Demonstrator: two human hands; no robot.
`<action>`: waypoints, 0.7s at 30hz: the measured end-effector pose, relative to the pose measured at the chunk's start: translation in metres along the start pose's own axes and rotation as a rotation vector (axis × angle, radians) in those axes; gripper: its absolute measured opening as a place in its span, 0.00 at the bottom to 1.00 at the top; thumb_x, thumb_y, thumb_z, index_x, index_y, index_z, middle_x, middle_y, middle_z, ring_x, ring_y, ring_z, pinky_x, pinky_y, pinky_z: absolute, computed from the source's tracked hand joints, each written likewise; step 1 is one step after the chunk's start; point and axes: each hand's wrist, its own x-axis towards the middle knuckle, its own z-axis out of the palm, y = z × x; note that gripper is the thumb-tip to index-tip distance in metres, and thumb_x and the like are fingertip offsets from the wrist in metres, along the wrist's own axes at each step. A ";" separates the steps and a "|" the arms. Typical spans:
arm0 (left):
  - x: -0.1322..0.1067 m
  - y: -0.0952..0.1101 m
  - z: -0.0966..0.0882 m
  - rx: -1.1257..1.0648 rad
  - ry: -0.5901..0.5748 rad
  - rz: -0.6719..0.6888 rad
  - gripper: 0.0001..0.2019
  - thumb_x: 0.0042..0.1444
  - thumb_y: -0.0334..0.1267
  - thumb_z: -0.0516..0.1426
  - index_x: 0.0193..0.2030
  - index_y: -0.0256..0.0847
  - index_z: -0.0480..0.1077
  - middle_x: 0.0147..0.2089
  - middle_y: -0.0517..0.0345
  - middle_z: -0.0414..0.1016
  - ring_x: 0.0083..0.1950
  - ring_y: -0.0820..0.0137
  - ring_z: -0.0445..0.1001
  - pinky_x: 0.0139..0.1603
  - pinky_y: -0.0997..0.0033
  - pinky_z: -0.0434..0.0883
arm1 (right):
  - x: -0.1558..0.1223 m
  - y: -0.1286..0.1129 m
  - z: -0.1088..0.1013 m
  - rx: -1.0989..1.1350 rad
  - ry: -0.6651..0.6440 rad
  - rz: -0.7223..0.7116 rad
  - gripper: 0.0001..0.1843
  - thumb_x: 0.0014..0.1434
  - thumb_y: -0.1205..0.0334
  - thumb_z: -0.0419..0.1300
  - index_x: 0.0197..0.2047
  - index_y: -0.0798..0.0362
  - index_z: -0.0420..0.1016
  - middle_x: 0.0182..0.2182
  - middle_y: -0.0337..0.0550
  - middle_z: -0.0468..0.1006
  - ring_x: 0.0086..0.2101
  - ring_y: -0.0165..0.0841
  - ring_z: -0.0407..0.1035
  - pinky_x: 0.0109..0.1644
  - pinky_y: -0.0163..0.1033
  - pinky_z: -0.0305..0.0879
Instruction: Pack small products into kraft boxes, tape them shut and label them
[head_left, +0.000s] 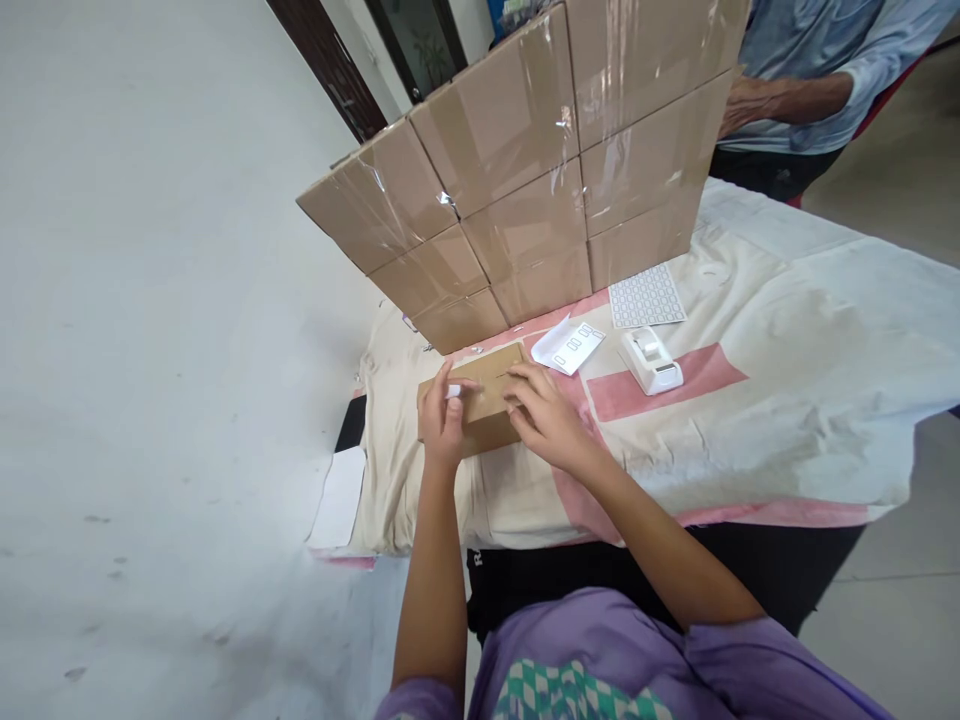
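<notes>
A small brown cardboard box [491, 432] lies on the cloth-covered table in front of me. My left hand [441, 420] is at the box's left end, thumb and fingers closed around a small white piece [454, 391], too small to name. Over the right part of the box top, my right hand [549, 415] has its fingers bent and apart, the tips at or just above the cardboard. Nothing shows between them.
Taped-together cardboard boxes [525, 215] form a tall wall behind. To the right are a folded printed paper [574, 345], a label sheet [646, 297] and a white tape dispenser [651, 362]. Another person's hand [750, 103] touches the wall's right edge. White paper [337, 498] lies left.
</notes>
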 end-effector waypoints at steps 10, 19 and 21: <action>0.001 0.015 -0.006 0.154 -0.148 0.098 0.45 0.59 0.55 0.64 0.77 0.48 0.49 0.58 0.47 0.77 0.61 0.55 0.75 0.68 0.45 0.64 | 0.000 -0.018 -0.011 0.088 0.008 0.015 0.08 0.70 0.61 0.55 0.45 0.46 0.76 0.60 0.47 0.71 0.66 0.46 0.56 0.71 0.62 0.57; 0.003 0.019 -0.005 0.214 -0.128 0.080 0.47 0.55 0.62 0.65 0.76 0.49 0.53 0.57 0.47 0.78 0.60 0.53 0.76 0.68 0.46 0.63 | -0.002 0.006 -0.015 0.106 0.078 -0.052 0.07 0.69 0.62 0.55 0.39 0.46 0.75 0.53 0.46 0.76 0.61 0.44 0.61 0.67 0.58 0.61; 0.002 0.019 -0.005 0.234 -0.134 0.074 0.46 0.56 0.62 0.64 0.76 0.48 0.53 0.58 0.47 0.78 0.62 0.52 0.74 0.68 0.46 0.62 | 0.002 0.016 -0.022 0.123 0.212 -0.044 0.07 0.67 0.64 0.55 0.38 0.46 0.73 0.48 0.46 0.78 0.57 0.44 0.65 0.64 0.56 0.64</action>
